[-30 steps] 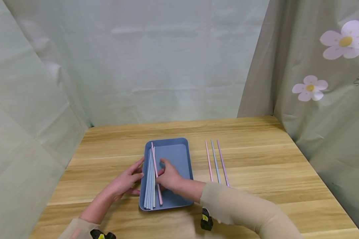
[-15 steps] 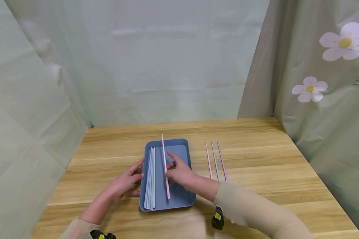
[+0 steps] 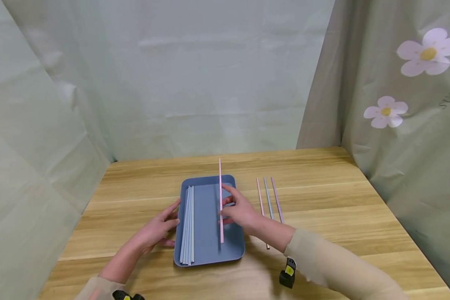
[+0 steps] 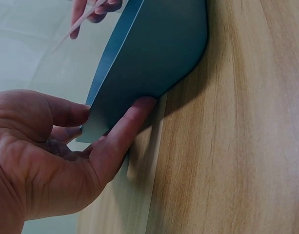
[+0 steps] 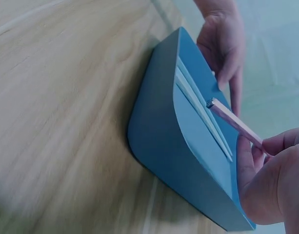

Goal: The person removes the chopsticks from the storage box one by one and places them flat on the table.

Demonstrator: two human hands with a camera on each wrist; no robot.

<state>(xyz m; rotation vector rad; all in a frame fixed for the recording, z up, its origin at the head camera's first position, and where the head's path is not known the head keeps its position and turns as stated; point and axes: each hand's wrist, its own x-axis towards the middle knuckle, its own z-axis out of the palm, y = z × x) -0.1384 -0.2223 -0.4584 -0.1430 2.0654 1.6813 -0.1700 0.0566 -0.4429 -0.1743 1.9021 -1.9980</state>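
In the head view a pink chopstick (image 3: 221, 187) is held over the right part of a blue tray (image 3: 206, 250). My right hand (image 3: 241, 211) pinches it between thumb and fingers; its square end shows in the right wrist view. At the tray's left side my left hand (image 3: 158, 228) rests its extended fingers against the wall and rim. The left wrist view has its thumb (image 4: 122, 139) low on the outside wall. Several pale chopsticks (image 3: 188, 229) lie lengthwise along the tray's left wall.
Right of the tray, pink (image 3: 260, 196), blue (image 3: 268, 198) and purple (image 3: 276, 198) chopsticks lie side by side on the wooden table (image 3: 322, 200), partly behind the right forearm. Pale curtains (image 3: 210, 83) enclose the back and sides.
My right hand has lifted the pink chopstick off the pale ones and carried it rightward across the tray. The left hand has stayed at the tray's side.
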